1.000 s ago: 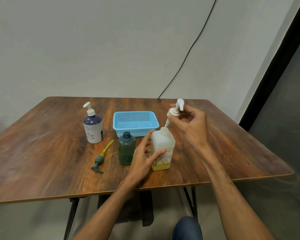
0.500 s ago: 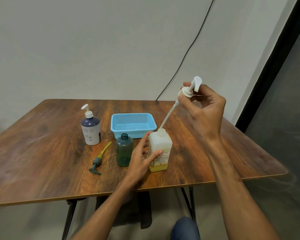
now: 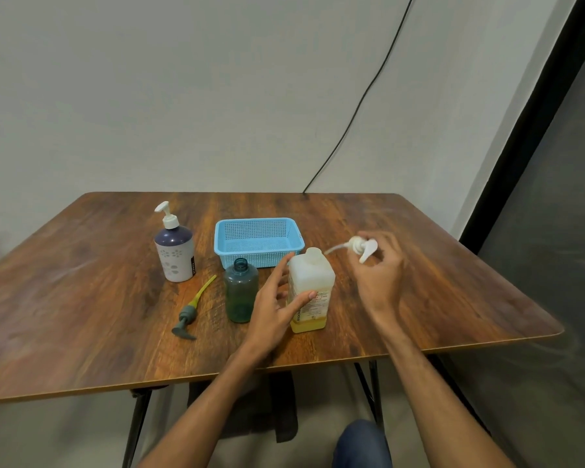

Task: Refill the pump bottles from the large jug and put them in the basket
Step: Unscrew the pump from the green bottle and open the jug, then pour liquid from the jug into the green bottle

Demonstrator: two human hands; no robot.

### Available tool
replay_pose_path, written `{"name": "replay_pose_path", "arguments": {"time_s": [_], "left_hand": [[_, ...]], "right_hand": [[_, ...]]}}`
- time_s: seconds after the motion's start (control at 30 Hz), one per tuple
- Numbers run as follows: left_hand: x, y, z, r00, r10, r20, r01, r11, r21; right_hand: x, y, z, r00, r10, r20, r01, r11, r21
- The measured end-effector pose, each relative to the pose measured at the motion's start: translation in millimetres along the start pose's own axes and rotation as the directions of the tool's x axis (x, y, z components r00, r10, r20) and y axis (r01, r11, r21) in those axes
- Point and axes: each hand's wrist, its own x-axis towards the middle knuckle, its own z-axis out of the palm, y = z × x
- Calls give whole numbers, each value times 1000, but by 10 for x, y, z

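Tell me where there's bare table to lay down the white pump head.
Right of the square bottle, the table is bare out to its right edge, under the right hand holding the pump. The near-left corner is bare too. It is crowded between basket, green bottle and left hand.

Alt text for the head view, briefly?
A right hand holds a white pump clear of an open jug, which the left hand steadies on a wooden table, near a blue basket.
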Motion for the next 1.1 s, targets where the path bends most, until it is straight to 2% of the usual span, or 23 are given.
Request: {"name": "replay_pose_path", "arguments": {"time_s": [0.17, 0.3, 0.47, 0.77, 0.83, 0.93, 1.03, 1.1], "left_hand": [[-5, -14, 2, 1000, 4, -3, -4, 1000, 9], [-14, 3, 8, 1000, 11, -13, -11, 1000, 19], [-19, 12, 12, 1000, 7, -14, -7, 1000, 9], [-19, 38, -18, 1000, -6, -5, 6, 1000, 9], [-20, 64, -26, 1000, -13, 7, 13, 1000, 5], [-25, 61, -38, 999, -8, 37, 7, 1000, 22], [-54, 34, -80, 999, 0, 44, -4, 995, 96], [-108, 24, -120, 999, -10, 33, 6, 992, 130]], "right_hand": [[-361, 374, 135, 987, 131, 88, -113, 976, -184], [-486, 547, 229, 954, 206, 219, -113, 921, -374], [-558, 668, 334, 889, 329, 318, -162, 876, -455], [-474, 623, 117, 814, 370, 449, -252, 920, -302], [-481, 544, 52, 810, 344, 476, -276, 938, -209], [-517, 344, 12, 792, 265, 550, -337, 941, 33], [-588, 169, 39, 755, 235, 612, -386, 914, 125], [-643, 105, 92, 756, 212, 620, -392, 904, 169]]}}
